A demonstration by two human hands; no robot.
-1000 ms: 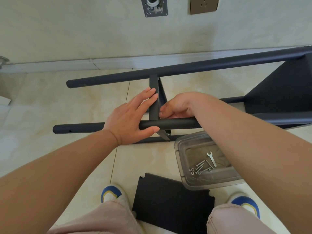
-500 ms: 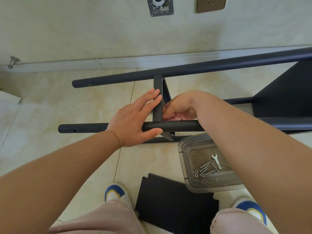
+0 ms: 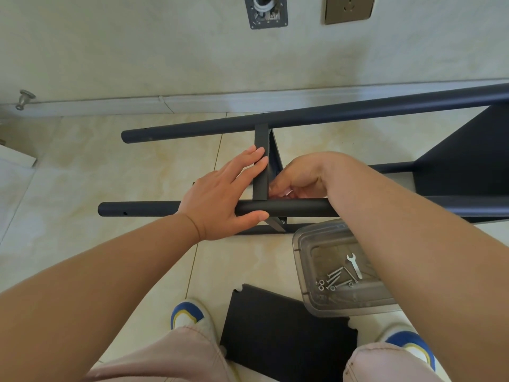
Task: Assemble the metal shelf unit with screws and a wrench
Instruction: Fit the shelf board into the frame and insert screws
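— Where are your hands?

— My left hand [image 3: 220, 199] lies across the near tube [image 3: 289, 209] of the shelf frame. Its fingers [image 3: 249, 164] are straight, flat against the upright crosspiece [image 3: 260, 175], and the thumb sits under the tube. Nothing is pinched there.

— And the right?

— My right hand [image 3: 298, 177] is tucked just right of that crosspiece, above the near tube. Its fingers are curled in tight, but whether they pinch something I cannot tell; they hide it.

— Where is the frame?

— On its side on the tiled floor [image 3: 82, 166], the far tube [image 3: 303, 119] running along near the wall. A dark shelf panel [image 3: 468, 150] is fixed at the right.

— The hardware?

— The wrench [image 3: 354, 264] and screws [image 3: 334, 279] lie in a clear plastic box [image 3: 301, 260] under my right forearm. A loose panel [image 3: 275, 334] lies between my shoes.
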